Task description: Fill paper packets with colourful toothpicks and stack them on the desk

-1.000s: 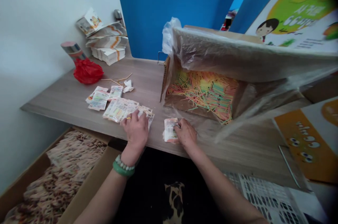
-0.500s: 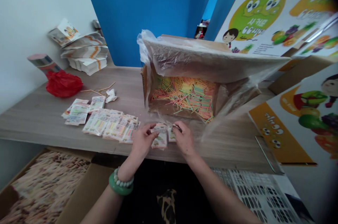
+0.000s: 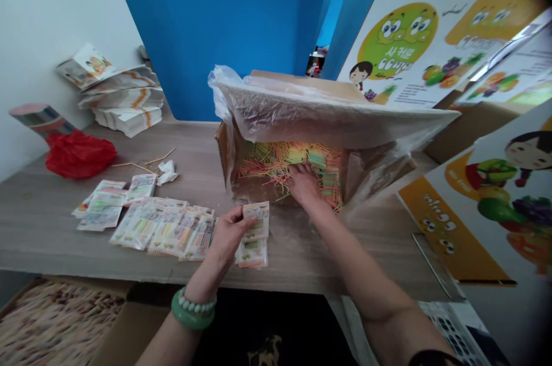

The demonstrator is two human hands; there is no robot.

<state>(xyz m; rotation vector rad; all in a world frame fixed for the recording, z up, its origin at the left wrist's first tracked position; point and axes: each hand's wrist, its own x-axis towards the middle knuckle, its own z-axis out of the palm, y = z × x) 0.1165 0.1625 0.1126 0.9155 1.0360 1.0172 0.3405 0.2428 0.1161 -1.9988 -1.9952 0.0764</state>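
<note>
My left hand (image 3: 227, 237), with a green bangle and a beaded bracelet on its wrist, pinches a small printed clear packet (image 3: 257, 222) between thumb and fingers. Beneath it, another packet (image 3: 252, 253) lies on the table near the front edge. My right hand (image 3: 304, 185) reaches into an open cardboard box (image 3: 221, 150) lined with clear plastic. Its fingers are spread over a heap of thin coloured sticks (image 3: 268, 160), touching them; the fingertips are partly hidden. Left of my left hand, several filled packets (image 3: 166, 228) overlap in a row, some showing coloured sticks inside.
A red plastic bag (image 3: 80, 153) and stacked white-and-orange packaging (image 3: 129, 110) stand at the left. Crumpled tissue (image 3: 167, 172) lies behind the packets. Printed cartons (image 3: 461, 205) border the right side, and a blue panel (image 3: 224, 27) rises behind. Below left, an open carton holds many small pieces (image 3: 56, 320).
My right hand has left the packets at the table's front and moved forward into the box of sticks. My left hand now holds a packet raised over another. The view has shifted slightly.
</note>
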